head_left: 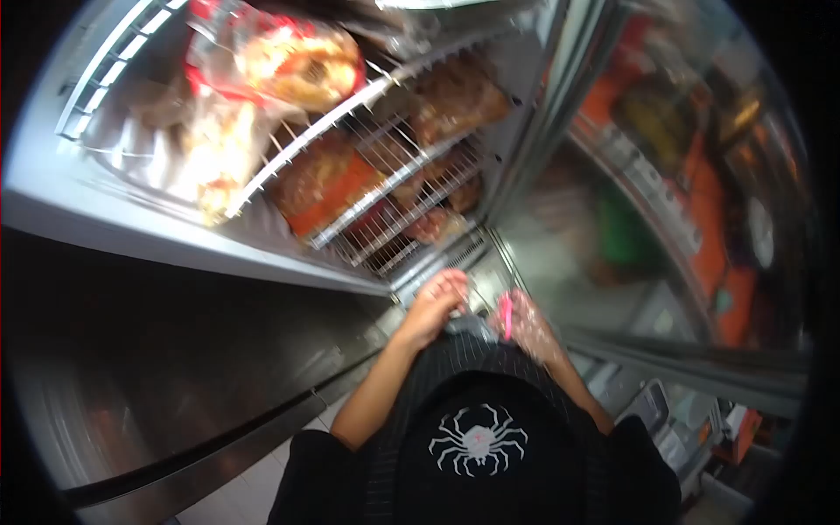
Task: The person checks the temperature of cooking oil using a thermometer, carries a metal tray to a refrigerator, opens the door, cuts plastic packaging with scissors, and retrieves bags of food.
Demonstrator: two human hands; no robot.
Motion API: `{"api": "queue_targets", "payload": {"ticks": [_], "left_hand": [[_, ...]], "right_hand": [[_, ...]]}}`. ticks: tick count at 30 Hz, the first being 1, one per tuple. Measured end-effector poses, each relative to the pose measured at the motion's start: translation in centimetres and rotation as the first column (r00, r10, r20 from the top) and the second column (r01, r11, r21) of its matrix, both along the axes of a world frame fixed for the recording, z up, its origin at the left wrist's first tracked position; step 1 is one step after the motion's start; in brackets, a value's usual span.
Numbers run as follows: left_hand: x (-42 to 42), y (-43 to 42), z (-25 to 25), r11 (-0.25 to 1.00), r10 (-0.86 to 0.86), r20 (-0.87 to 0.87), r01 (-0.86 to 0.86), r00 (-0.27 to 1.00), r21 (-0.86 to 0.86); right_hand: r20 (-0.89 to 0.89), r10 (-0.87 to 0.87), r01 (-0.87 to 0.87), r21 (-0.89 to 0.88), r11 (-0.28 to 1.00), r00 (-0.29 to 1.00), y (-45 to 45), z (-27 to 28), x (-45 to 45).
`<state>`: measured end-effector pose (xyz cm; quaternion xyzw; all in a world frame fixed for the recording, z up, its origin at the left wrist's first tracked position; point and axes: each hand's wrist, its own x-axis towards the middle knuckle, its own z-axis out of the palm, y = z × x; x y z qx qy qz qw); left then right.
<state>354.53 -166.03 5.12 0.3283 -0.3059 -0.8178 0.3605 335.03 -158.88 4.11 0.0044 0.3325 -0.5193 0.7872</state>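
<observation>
My left hand (437, 304) is in front of my waist, its fingers curled in. Clear plastic (472, 327) lies just beside its fingertips, and I cannot make out whether they pinch it. Close by on the right, my right hand (530, 327) looks wrapped in thin clear plastic, like a disposable glove or a bag. A thin bright pink stick-like thing (507, 317) shows at its fingers, which look closed on it. Blur hides its exact kind.
An open refrigerator has wire shelves (359, 219) with bagged food, including a red-edged bag (302, 66). Its glass door (577, 254) stands at the right. A dark metal panel (175, 350) is at the left. Containers (652, 402) sit low at the right.
</observation>
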Motion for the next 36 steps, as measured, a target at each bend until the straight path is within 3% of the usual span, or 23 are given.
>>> {"api": "queue_targets", "payload": {"ticks": [2, 3, 4, 5, 6, 7, 9, 13, 15, 16, 17, 19, 20, 25, 27, 28, 29, 31, 32, 33, 34, 35, 36], "left_hand": [[-0.3, 0.1, 0.0, 0.996, 0.084, -0.042, -0.082, 0.996, 0.040], [-0.4, 0.1, 0.2, 0.995, 0.076, -0.045, -0.073, 0.996, 0.070], [-0.5, 0.1, 0.5, 0.997, 0.063, -0.027, -0.062, 0.998, 0.040], [-0.7, -0.1, 0.2, 0.996, 0.083, -0.016, -0.082, 0.996, 0.032], [-0.9, -0.3, 0.3, 0.994, 0.109, -0.011, -0.109, 0.994, 0.015], [-1.0, -0.6, 0.6, 0.989, 0.151, 0.020, -0.151, 0.988, 0.001], [-1.0, -1.1, 0.4, 0.986, 0.149, 0.091, -0.141, 0.985, -0.083], [-1.4, -1.6, 0.6, 0.981, 0.121, 0.137, -0.098, 0.983, -0.169], [-1.6, -1.9, 0.6, 0.982, 0.133, 0.108, -0.116, 0.985, -0.151], [-1.7, -1.9, 0.6, 0.982, 0.134, 0.106, -0.118, 0.985, -0.151], [-1.7, -1.9, 0.5, 0.982, 0.130, 0.111, -0.113, 0.985, -0.151], [-2.0, -1.9, 0.1, 0.969, 0.115, 0.144, -0.080, 0.983, -0.234], [-2.1, -1.9, 0.1, 0.963, 0.112, 0.161, -0.067, 0.981, -0.261], [-2.6, -1.7, -0.3, 0.967, 0.108, 0.172, -0.064, 0.979, -0.245], [-3.0, -1.7, 0.4, 0.959, 0.105, 0.140, -0.063, 0.985, -0.276], [-3.0, -1.9, 0.6, 0.954, 0.088, 0.174, -0.032, 0.981, -0.297], [-3.1, -1.8, 0.6, 0.955, 0.087, 0.172, -0.033, 0.981, -0.296], [-3.1, -1.8, 0.4, 0.925, 0.140, 0.170, -0.067, 0.975, -0.375], [-2.7, -1.7, 0.2, 0.904, 0.123, 0.290, 0.013, 0.949, -0.428], [-2.5, -1.4, 0.0, 0.904, 0.125, 0.288, 0.010, 0.950, -0.427], [-2.5, -0.9, -0.3, 0.922, -0.007, 0.263, 0.109, 0.965, -0.373], [-2.5, -0.5, -0.1, 0.924, -0.139, 0.228, 0.210, 0.964, -0.321], [-2.4, -0.3, 0.5, 0.906, -0.271, 0.246, 0.333, 0.931, -0.261]], "right_hand": [[-0.047, -0.064, 0.064, 0.008, 0.998, 0.997, -0.3, -0.9, -0.3], [0.109, -0.030, 0.039, -0.083, 0.996, 0.994, -0.6, -1.6, -0.9], [0.010, -0.109, 0.110, -0.084, 0.990, 0.994, -1.1, -0.7, -0.5], [-0.008, -0.116, 0.110, -0.249, 0.962, 0.993, -1.5, -1.4, -0.7], [-0.162, -0.152, 0.079, -0.386, 0.919, 0.975, -1.6, -1.4, -0.7], [-0.537, -0.152, -0.080, -0.383, 0.920, 0.830, -1.8, 0.0, -0.7], [-0.444, -0.286, 0.099, -0.399, 0.912, 0.849, -2.2, -0.4, -0.9], [-0.509, -0.154, -0.054, -0.371, 0.927, 0.847, -1.9, 1.1, -0.4], [-0.654, -0.126, -0.182, -0.383, 0.906, 0.746, -2.0, 1.8, 0.2], [-0.875, -0.204, -0.369, -0.383, 0.847, 0.438, -1.9, 1.0, 0.4], [-0.873, -0.206, -0.364, -0.385, 0.848, 0.443, -1.9, 0.5, 0.3], [-0.479, 0.041, -0.243, -0.367, 0.898, 0.877, -1.9, -0.5, 0.0], [-0.408, -0.083, -0.070, -0.346, 0.936, 0.909, -2.4, -0.5, 0.7], [-0.586, -0.108, -0.103, -0.315, 0.943, 0.803, -2.6, 1.9, -0.6], [-0.784, -0.184, -0.338, -0.450, 0.826, 0.593, -2.6, 2.4, 0.5], [-0.399, -0.028, -0.113, -0.326, 0.939, 0.917, -2.7, 1.8, 1.3], [-0.401, -0.028, -0.113, -0.324, 0.939, 0.916, -2.7, 0.8, 1.1], [0.067, 0.036, -0.015, -0.289, 0.957, 0.997, -3.3, -0.8, 0.6], [0.074, -0.074, 0.089, -0.232, 0.969, 0.995, -3.6, -0.5, 0.7], [0.072, -0.071, 0.086, -0.231, 0.969, 0.995, -3.4, -0.1, 0.4], [-0.307, -0.122, 0.008, -0.348, 0.937, 0.944, -3.0, 0.5, -0.3], [-0.630, -0.204, -0.111, -0.423, 0.899, 0.749, -2.8, 1.5, -0.9], [-0.589, -0.167, -0.083, -0.374, 0.924, 0.791, -2.8, 2.6, -1.4]]}}
